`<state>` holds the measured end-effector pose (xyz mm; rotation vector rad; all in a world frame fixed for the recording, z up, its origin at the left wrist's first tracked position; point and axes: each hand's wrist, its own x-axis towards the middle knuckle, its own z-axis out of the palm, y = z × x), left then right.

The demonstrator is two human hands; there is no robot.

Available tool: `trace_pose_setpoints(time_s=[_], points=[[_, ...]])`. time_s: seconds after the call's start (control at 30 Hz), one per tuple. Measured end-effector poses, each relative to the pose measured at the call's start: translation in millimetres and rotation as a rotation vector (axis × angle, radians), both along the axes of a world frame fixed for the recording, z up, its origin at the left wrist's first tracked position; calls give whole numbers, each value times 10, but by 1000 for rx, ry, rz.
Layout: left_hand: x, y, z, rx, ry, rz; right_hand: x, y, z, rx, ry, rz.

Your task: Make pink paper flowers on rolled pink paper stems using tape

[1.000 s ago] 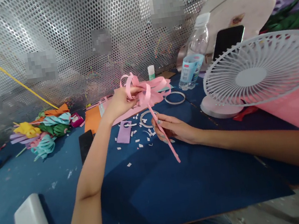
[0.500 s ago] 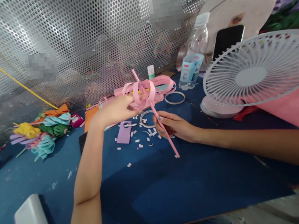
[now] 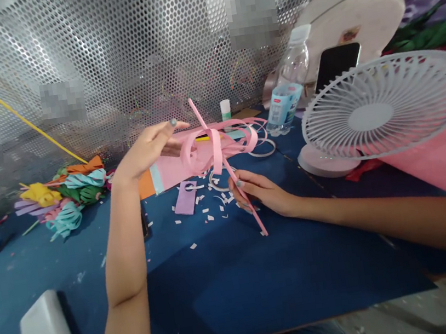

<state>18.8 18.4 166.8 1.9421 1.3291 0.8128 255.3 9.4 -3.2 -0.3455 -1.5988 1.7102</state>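
Silver perforated metal screening [image 3: 116, 55] spans the back of your workspace, and the wide blue tabletop [image 3: 265, 288] spreads out before you. At your right stands a round white slatted fan [image 3: 369, 116], with a clear plastic bottle with a blue label [image 3: 288, 100] just beyond its left edge.

Your left hand [image 3: 148, 147] is loosely open beside the loops, fingers stretched toward them and gripping nothing that you can see; whether a fingertip brushes the paper, you cannot tell. Your right hand [image 3: 259, 187] is closed, thumb and fingers pinching a thin pink stick [image 3: 254, 212] below the cluster of curled pink paper-like loops [image 3: 216, 148] around it. Stick and loops are above the middle of the tabletop, tilted, the stick's top end showing above the loops.

Expect the piece to be very light. The loops look soft, springy and easily creased, so avoid squeezing them; the stick looks stiffer and is your safest hold, just under the loops, with a light pinch in case its smooth surface slips.

Beneath lie a flat purple rectangular piece [image 3: 186, 198] and, smallest of all, scattered white scraps [image 3: 193, 246].
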Motion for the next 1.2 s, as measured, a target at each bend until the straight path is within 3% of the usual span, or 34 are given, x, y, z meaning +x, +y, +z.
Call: trace_pose_setpoints(time_s=[0.17, 0.3, 0.4, 0.53, 0.6, 0.87, 1.03, 1.2], points=[[91, 97, -113, 96, 64, -18, -14, -4, 5, 26, 8, -23], [8, 220, -163, 525, 235, 192, -14, -4, 5, 19, -9, -28], [-34, 214, -134, 713, 269, 151, -6, -13, 9, 39, -28, -28], [20, 83, -63, 633, 324, -122, 6, -35, 11, 67, -50, -17], [68, 30, -49, 619, 393, -185, 7, -49, 14, 59, -63, -20], [214, 36, -123, 686, 523, 0, 6, -123, 88, 130, -111, -6], [217, 55, -133, 666, 587, -36, 5, -154, 130, 119, -138, -29], [235, 59, -154, 646, 594, 7, 0, -145, 107, 171, -173, -48]])
